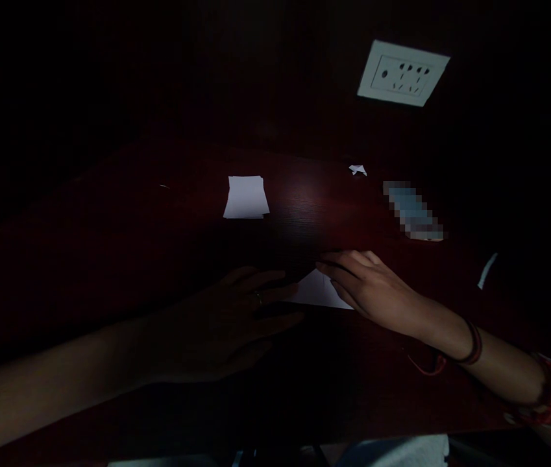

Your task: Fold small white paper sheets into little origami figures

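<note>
A white piece of paper (pixel 322 292), folded into a triangle, lies flat on the dark reddish table (pixel 110 259) between my hands. My right hand (pixel 370 285) rests over its right part and upper tip, fingers stretched out toward the left, hiding that side. In deep shadow, my left hand (pixel 236 324) reaches in from the left with fingers spread and a ring on one of them. A fingertip of it touches or nearly touches the paper's left corner. Farther back sits a small stack of white paper sheets (pixel 246 197).
A phone (pixel 414 211), blurred out, lies at the back right. Near it are a crumpled paper scrap (pixel 357 170) and a pale strip (pixel 487 271). A wall socket (pixel 404 72) is above the table's back. The table's front edge crosses the bottom of the view.
</note>
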Available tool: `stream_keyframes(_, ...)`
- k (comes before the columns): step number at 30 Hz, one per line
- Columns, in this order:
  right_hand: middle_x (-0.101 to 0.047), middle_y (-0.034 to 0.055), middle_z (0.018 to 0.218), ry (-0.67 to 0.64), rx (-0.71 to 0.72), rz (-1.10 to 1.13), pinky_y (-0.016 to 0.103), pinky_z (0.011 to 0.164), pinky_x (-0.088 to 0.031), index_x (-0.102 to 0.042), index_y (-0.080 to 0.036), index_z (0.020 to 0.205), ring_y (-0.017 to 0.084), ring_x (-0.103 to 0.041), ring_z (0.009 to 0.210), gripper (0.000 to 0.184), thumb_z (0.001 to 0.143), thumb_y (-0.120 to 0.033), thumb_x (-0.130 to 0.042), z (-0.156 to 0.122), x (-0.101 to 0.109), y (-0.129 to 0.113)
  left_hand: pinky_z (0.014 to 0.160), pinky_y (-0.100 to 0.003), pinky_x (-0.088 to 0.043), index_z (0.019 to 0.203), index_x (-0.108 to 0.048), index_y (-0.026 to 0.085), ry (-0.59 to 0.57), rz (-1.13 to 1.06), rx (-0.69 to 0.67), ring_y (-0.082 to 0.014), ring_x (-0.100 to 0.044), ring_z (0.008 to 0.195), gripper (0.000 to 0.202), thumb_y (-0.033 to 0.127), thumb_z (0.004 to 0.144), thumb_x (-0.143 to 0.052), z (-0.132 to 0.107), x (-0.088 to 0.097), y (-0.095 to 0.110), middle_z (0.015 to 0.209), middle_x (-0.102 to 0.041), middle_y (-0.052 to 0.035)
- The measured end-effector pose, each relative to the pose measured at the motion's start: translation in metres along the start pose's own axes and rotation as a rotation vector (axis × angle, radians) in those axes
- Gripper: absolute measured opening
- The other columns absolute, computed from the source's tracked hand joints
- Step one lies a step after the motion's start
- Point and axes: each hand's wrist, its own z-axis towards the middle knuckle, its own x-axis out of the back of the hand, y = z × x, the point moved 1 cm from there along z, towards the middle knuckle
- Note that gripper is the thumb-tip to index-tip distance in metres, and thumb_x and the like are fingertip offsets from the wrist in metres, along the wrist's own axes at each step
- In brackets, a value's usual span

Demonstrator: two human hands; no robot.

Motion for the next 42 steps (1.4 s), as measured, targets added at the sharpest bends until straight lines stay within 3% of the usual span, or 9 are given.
stream_keyframes(8,-0.05,0.0088,0.118,0.028,0.018,0.023,0.036,0.079,-0.038,-0.043,-0.018,0.122,0.021,-0.046,0.102,0.037,0.085,-0.016,-0.037,0.0,0.001,-0.001,0.095,-0.039,-0.024,0.119,-0.044,0.025,0.091,0.011,-0.067,-0.0212,-0.045,0.106,0.039,0.02,0.081,-0.042,-0.017,0.004,0.0,0.115,-0.053,-0.0048)
stream_keyframes(12,-0.05,0.0095,0.118,0.029,0.02,0.039,0.036,0.08,-0.038,-0.044,-0.016,0.121,0.021,-0.046,0.102,0.037,0.084,-0.015,-0.037,-0.002,0.002,-0.001,0.085,-0.034,-0.034,0.116,-0.047,0.025,0.176,0.009,-0.068,-0.0183,-0.052,0.089,0.034,0.023,0.082,-0.041,-0.001,0.01,-0.008,0.096,-0.06,-0.0036)
stream_keyframes(16,-0.049,0.0095,0.117,0.033,0.003,0.112,0.037,0.083,-0.037,-0.046,-0.016,0.119,0.021,-0.044,0.104,0.036,0.084,-0.017,-0.039,-0.005,0.005,0.001,0.079,-0.032,-0.038,0.105,-0.052,0.02,0.196,-0.047,0.236,-0.018,-0.05,0.088,0.026,0.025,0.087,-0.035,0.034,0.003,-0.011,0.096,-0.056,-0.0045)
stream_keyframes(20,-0.049,0.0079,0.116,0.047,-0.031,0.27,0.038,0.086,-0.036,-0.047,-0.019,0.117,0.02,-0.044,0.105,0.035,0.082,-0.021,-0.044,-0.004,0.008,0.009,0.08,-0.035,-0.037,0.09,-0.054,0.016,0.199,-0.106,0.427,-0.0207,-0.047,0.089,0.024,0.037,0.081,-0.047,0.053,-0.013,-0.006,0.091,-0.053,-0.0053)
stream_keyframes(25,-0.052,0.0075,0.108,0.106,-0.066,0.446,0.036,0.088,-0.038,-0.049,-0.018,0.112,0.017,-0.048,0.101,0.033,0.079,-0.023,-0.051,-0.002,0.013,0.015,0.074,-0.032,-0.038,0.082,-0.053,0.017,0.191,-0.266,0.505,-0.0186,-0.046,0.085,0.016,0.032,0.077,-0.052,0.054,-0.012,-0.001,0.087,-0.049,-0.0027)
stream_keyframes(29,-0.053,0.007,0.102,0.108,-0.054,0.472,0.032,0.084,-0.04,-0.058,-0.017,0.096,0.015,-0.05,0.096,0.02,0.077,-0.023,-0.053,-0.002,0.019,0.013,0.071,-0.032,-0.039,0.08,-0.054,0.016,0.183,-0.336,0.566,-0.0188,-0.048,0.084,0.013,0.027,0.073,-0.054,0.057,-0.004,0.005,0.087,-0.05,-0.0035)
stream_keyframes(33,-0.058,0.0031,0.082,0.043,-0.057,0.507,0.026,0.071,-0.042,-0.06,-0.015,0.08,0.012,-0.054,0.077,0.01,0.078,-0.019,-0.051,0.003,0.027,0.008,0.065,-0.028,-0.04,0.079,-0.052,0.016,0.182,-0.4,0.583,-0.0161,-0.05,0.076,0.008,0.021,0.074,-0.051,0.059,0.004,0.015,0.081,-0.053,-0.0022)
stream_keyframes(36,-0.058,0.0001,0.07,0.007,-0.083,0.537,0.022,0.061,-0.04,-0.06,-0.015,0.078,0.01,-0.052,0.065,0.01,0.077,-0.018,-0.05,0.013,0.035,0.003,0.06,-0.025,-0.039,0.083,-0.052,0.016,0.243,-0.47,0.551,-0.0131,-0.051,0.069,0.009,0.018,0.075,-0.048,0.057,0.01,0.02,0.078,-0.054,-0.0004)
stream_keyframes(42,-0.059,-0.0006,0.071,0.083,-0.086,0.518,0.022,0.063,-0.037,-0.06,-0.016,0.073,0.009,-0.051,0.066,0.011,0.072,-0.014,-0.049,0.029,0.052,-0.014,0.063,-0.025,-0.039,0.073,-0.054,0.016,0.358,-0.453,0.518,-0.0122,-0.05,0.069,0.016,0.019,0.081,-0.04,0.054,0.023,0.019,0.074,-0.054,-0.0004)
